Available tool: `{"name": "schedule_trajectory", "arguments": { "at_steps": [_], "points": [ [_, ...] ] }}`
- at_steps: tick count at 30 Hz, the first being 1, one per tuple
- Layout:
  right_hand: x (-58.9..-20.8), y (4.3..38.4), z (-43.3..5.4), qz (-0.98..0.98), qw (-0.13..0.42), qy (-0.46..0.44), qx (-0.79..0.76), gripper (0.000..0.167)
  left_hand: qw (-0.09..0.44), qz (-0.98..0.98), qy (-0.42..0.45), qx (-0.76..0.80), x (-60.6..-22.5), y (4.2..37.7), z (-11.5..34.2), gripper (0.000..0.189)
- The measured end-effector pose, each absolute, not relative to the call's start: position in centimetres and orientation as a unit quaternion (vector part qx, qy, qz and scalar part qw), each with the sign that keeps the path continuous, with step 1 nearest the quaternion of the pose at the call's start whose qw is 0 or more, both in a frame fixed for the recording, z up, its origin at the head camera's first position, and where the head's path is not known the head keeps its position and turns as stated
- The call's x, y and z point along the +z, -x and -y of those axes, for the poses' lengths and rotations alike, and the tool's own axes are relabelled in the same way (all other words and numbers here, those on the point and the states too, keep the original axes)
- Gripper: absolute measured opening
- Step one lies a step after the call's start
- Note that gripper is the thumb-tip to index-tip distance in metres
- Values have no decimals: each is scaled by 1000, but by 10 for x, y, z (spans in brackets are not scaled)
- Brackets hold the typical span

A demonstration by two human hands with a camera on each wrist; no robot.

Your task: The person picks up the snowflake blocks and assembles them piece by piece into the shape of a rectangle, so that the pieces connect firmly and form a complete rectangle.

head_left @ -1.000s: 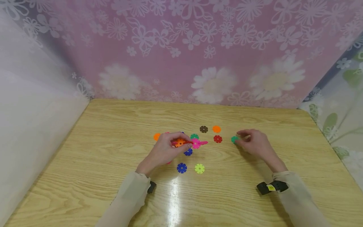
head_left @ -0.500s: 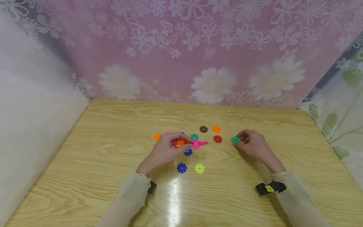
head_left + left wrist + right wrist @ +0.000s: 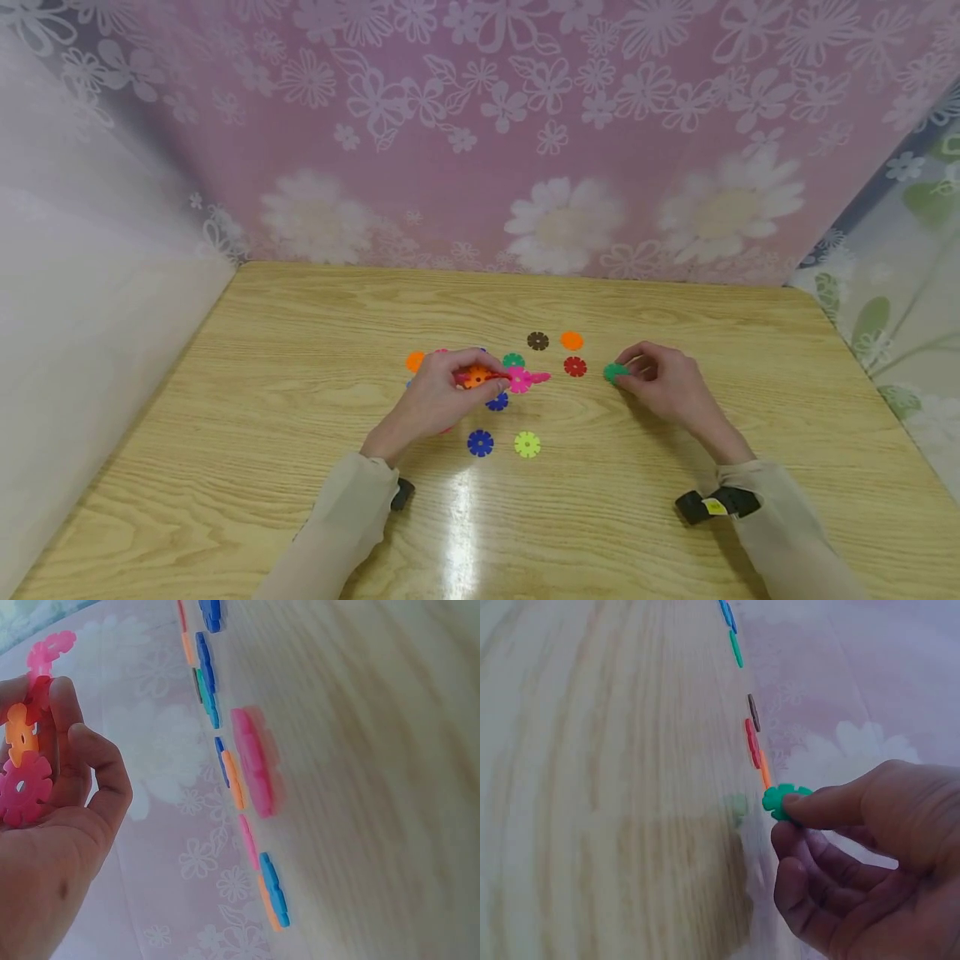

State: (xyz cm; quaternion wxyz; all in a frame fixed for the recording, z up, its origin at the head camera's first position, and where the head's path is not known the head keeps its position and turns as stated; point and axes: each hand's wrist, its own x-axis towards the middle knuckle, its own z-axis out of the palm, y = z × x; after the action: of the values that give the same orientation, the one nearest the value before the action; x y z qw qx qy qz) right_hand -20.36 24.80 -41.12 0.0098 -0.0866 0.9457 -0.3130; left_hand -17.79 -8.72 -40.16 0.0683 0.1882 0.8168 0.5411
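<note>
My left hand (image 3: 435, 396) grips a chain of joined snowflake discs (image 3: 519, 381), just above the table left of centre. Pink, orange and red pieces show in it; the left wrist view has a pink disc (image 3: 37, 791) against the palm and another pink end sticking up past the fingers. Off to the right, thumb and fingers of my right hand (image 3: 671, 385) pinch a single green snowflake disc (image 3: 615, 372) by its edge. In the right wrist view that green disc (image 3: 774, 802) is held above the wood, its reflection showing on the tabletop.
Between the hands lie a red disc (image 3: 575, 367), an orange one (image 3: 572, 341) and a brown one (image 3: 537, 341). Nearer are a dark blue disc (image 3: 481, 443) and a yellow-green one (image 3: 527, 444). More discs lie partly hidden behind the left hand. A flowered curtain (image 3: 450, 167) borders the table's back.
The green disc came more fully into view in the right fingers, then shifted slightly left and tilted. The left hand and its chain stay in place.
</note>
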Motion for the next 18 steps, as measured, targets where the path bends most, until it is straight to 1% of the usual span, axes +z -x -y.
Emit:
{"name": "schedule_trajectory", "arguments": {
  "at_steps": [8, 18],
  "points": [
    [-409, 198, -239, -920, 9, 99, -378, 20, 71, -819, -190, 537, -400, 177, 87, 8],
    [-405, 190, -227, -887, 52, 92, -449, 24, 74, -815, -193, 542, -399, 176, 87, 8]
  ]
}}
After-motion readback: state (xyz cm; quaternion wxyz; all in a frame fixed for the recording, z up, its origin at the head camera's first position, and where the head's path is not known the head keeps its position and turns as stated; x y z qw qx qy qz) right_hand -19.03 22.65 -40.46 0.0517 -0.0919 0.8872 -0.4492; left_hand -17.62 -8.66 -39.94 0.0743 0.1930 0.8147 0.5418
